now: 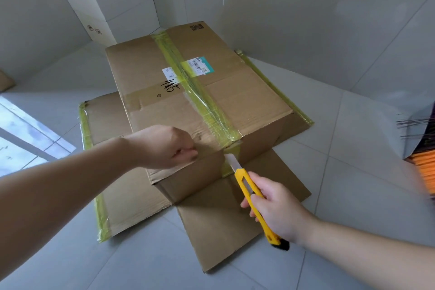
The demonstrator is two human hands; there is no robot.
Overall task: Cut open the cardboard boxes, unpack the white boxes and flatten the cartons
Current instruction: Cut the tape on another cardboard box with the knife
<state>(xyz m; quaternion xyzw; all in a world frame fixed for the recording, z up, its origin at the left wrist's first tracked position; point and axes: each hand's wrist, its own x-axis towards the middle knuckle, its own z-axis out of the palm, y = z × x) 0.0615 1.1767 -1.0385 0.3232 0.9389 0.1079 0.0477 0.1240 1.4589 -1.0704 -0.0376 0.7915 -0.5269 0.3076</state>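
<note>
R hand (274, 209) nearest, grip curled round yellow utility knife (255, 200), blade tip at taped seam on near face of sealed cardboard box (226, 103). L hand (164, 146) curled, knuckles on box's near top edge. Box sits on flattened cartons (219, 226) on floor. White boxes (106, 0) stacked far back in corner.

Head-worn view, forward and downward
</note>
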